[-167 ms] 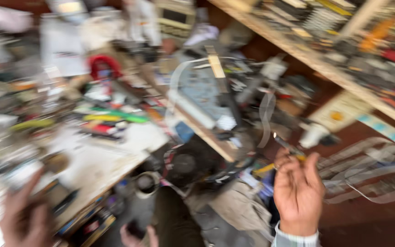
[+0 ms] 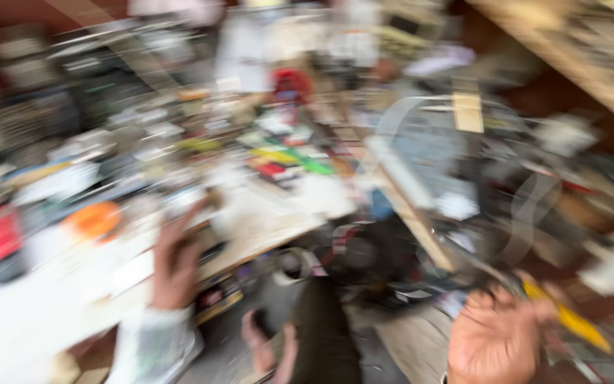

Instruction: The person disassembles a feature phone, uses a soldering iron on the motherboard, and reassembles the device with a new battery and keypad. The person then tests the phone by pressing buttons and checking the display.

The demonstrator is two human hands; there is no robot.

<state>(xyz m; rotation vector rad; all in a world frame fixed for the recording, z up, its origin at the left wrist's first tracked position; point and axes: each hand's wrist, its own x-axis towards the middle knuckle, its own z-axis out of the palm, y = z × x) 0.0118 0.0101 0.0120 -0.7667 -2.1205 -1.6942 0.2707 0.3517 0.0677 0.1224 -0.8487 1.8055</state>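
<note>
Frame heavily smeared by motion; fine detail unreadable.

Left hand (image 2: 174,264): raised over the near edge of the cluttered workbench (image 2: 51,313), fingers stretched forward and slightly apart, clamped on nothing that can be made out. Pale patterned sleeve (image 2: 152,346) at the wrist. Orange round object (image 2: 94,219) on the workbench, just left of that hand, apart from it.

Right hand (image 2: 497,338): well right of the workbench, low in the frame, back toward the camera. Fingers curled together around a tool with a yellow handle (image 2: 570,320); handle juts out to the right of the knuckles. Tip of the tool not discernible.

On the workbench, beyond the left hand: green and yellow strips (image 2: 296,160), red item (image 2: 291,85) farther back. Roll of tape (image 2: 296,267) below the workbench edge. Wooden shelf (image 2: 577,64) far right of the workbench, contents blurred. Bare foot (image 2: 268,348) below the workbench edge, on the floor.
</note>
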